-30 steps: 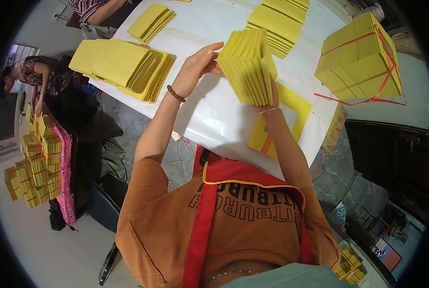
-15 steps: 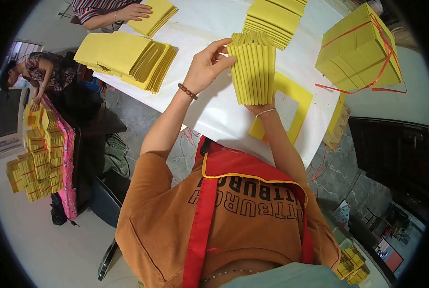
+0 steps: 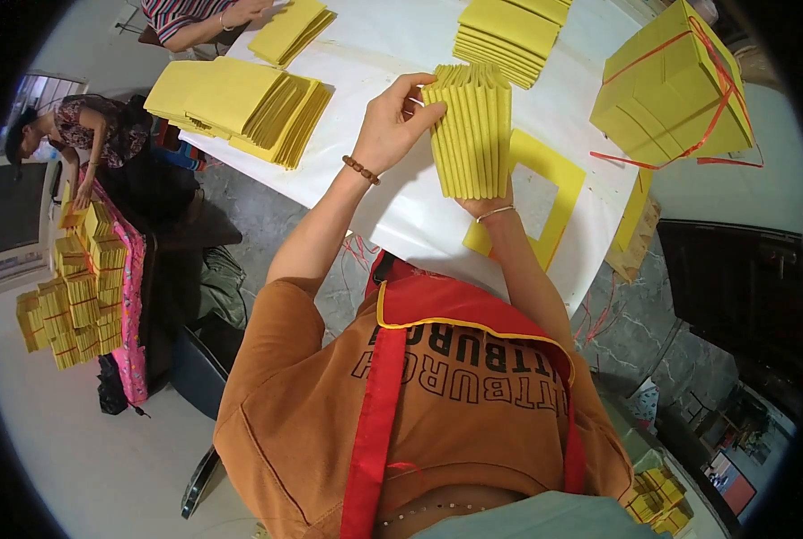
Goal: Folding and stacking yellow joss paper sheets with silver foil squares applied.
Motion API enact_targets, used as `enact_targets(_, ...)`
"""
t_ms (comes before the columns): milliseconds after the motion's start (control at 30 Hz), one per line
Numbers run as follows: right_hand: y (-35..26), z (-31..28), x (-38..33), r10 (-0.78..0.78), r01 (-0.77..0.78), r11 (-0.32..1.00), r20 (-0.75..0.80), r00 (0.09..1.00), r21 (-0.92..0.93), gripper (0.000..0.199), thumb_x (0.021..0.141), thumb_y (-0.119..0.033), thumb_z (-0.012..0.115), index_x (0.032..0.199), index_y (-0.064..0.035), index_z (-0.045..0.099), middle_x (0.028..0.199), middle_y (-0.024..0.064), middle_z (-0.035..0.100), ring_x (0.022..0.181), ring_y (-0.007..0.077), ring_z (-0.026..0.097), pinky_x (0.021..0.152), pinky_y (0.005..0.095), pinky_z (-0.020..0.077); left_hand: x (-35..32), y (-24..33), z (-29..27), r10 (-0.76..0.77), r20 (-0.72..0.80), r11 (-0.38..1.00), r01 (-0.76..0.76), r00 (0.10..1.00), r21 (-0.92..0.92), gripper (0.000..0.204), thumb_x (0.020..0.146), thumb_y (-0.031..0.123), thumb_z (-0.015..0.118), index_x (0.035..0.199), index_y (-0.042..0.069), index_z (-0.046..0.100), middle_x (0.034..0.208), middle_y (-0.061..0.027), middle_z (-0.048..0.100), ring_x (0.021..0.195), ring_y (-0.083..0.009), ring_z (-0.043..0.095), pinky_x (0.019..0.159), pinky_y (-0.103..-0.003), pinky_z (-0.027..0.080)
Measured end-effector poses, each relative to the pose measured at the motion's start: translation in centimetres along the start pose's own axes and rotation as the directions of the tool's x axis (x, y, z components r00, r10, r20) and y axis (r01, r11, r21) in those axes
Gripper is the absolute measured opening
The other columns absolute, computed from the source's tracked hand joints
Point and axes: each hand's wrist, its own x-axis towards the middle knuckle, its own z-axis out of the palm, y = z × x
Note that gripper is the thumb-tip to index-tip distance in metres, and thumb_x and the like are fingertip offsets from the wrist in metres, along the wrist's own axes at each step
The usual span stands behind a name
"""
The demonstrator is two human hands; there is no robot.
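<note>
I hold up a bundle of folded yellow paper (image 3: 470,135) above the table, its several thick folds running lengthwise toward me. My left hand (image 3: 395,124) pinches its upper left edge, with the thumb on the front and the fingers curled at the corner. From below, my right hand (image 3: 484,206) holds the bundle; most of its fingers are hidden behind the paper. Under my right wrist lies a flat yellow frame (image 3: 569,198) with a cut-out middle, on the white table (image 3: 401,211).
Stacks of folded yellow paper lie at the left (image 3: 231,103) and the far side (image 3: 509,36). A big yellow block (image 3: 657,90) tied with red string stands at the right. One person's hand (image 3: 244,13) is beyond the table; another person (image 3: 96,135) bends over bundles at far left.
The folds at the top of my bundle have shifted a little, and my left thumb has moved slightly along it. The other person's hand beyond the table has drawn back off the paper stack.
</note>
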Motion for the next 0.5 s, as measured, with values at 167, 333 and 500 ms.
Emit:
enact_targets(167,-0.03,-0.08,-0.07,0.030,-0.030,0.999,0.035,0.999,0.014,0.048,0.089,-0.044,0.038,0.123,-0.0106,0.047,0.122,0.0100,0.052,0.109,0.0257,0.053,0.090,0.0411,0.0466,0.02,0.27,0.60,0.009,-0.048,1.000,-0.010,0.999,-0.022,0.040,0.077,0.020,0.066,0.109,-0.002,0.053,0.074,-0.0044,0.056,0.063,-0.0091,0.053,0.058,-0.023,0.045)
enact_targets(333,0.01,0.15,-0.09,0.048,-0.049,0.998,0.035,0.998,0.038,0.048,0.089,-0.043,0.039,0.123,-0.0106,0.047,0.122,0.0097,0.053,0.109,0.0255,0.054,0.090,0.0409,0.0467,0.02,0.35,0.79,0.023,-0.069,1.000,-0.021,0.997,0.022,0.041,0.076,0.022,0.067,0.108,0.000,0.054,0.071,-0.0034,0.055,0.060,-0.0086,0.050,0.056,-0.023,0.043)
enact_targets(500,0.16,-0.26,-0.19,0.055,-0.056,0.998,0.043,0.998,0.009,0.047,0.089,-0.042,0.040,0.123,-0.0102,0.047,0.121,0.0095,0.053,0.108,0.0253,0.054,0.089,0.0406,0.0473,-0.07,1.09,0.92,0.014,-0.117,0.979,0.010,0.993,0.204,0.044,0.072,0.028,0.069,0.104,0.001,0.055,0.071,-0.0067,0.055,0.060,-0.0130,0.051,0.056,-0.027,0.043)
